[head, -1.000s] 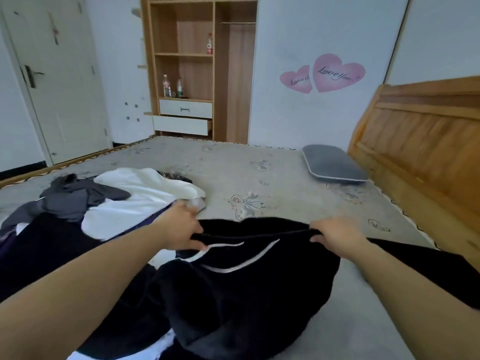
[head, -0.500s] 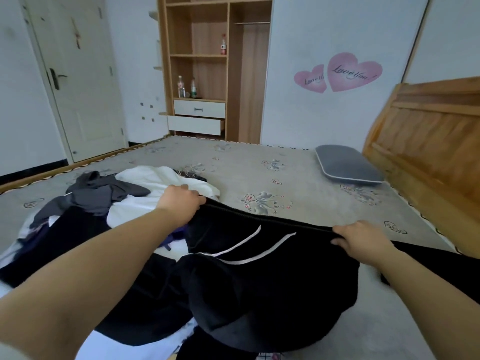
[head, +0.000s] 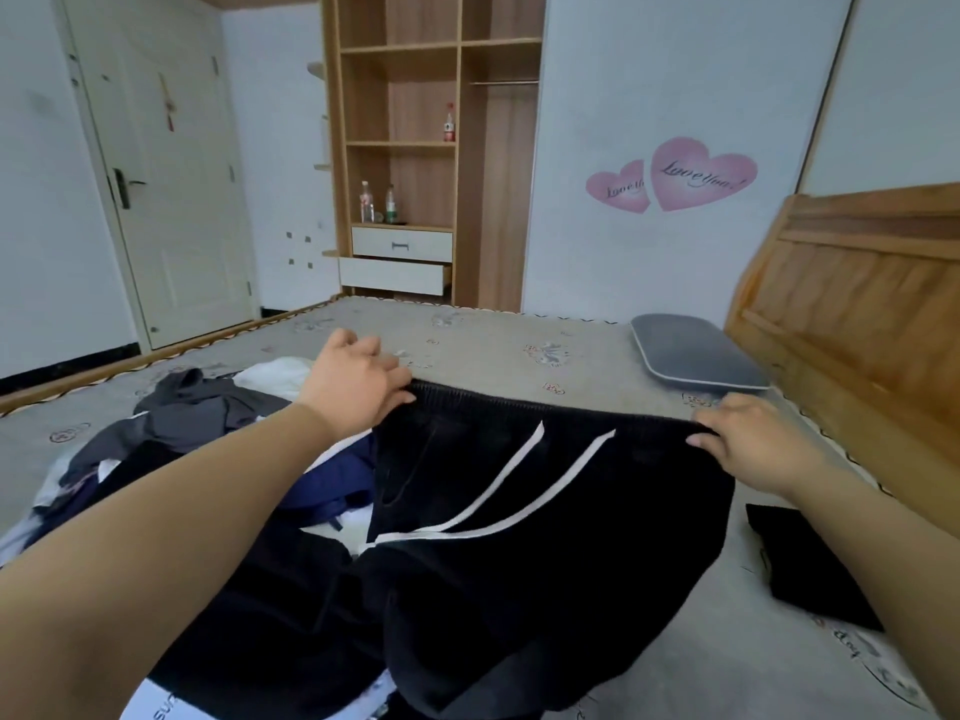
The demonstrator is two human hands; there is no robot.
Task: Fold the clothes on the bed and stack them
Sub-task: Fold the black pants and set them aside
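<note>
A pair of black trousers point(head: 561, 522) with two white drawstrings hangs in front of me, its ribbed waistband stretched level. My left hand point(head: 358, 381) pinches the waistband's left end. Its right end is held by my right hand point(head: 748, 439). The legs droop onto the bed below. To the left lies a pile of unfolded clothes point(head: 171, 439): grey, white, navy and black pieces. A folded black garment point(head: 810, 569) lies flat on the bed at the right, partly behind my right forearm.
The bed point(head: 519, 350) has a beige patterned cover. A grey pillow point(head: 696, 356) lies by the wooden headboard point(head: 857, 314) at the right. Beyond the bed stand a wooden wardrobe point(head: 431, 163) with bottles and a white door point(head: 166, 189).
Both hands have lifted the trousers' waistband off the bed and pulled it wider and taut. The folded black garment at the right has come into fuller view.
</note>
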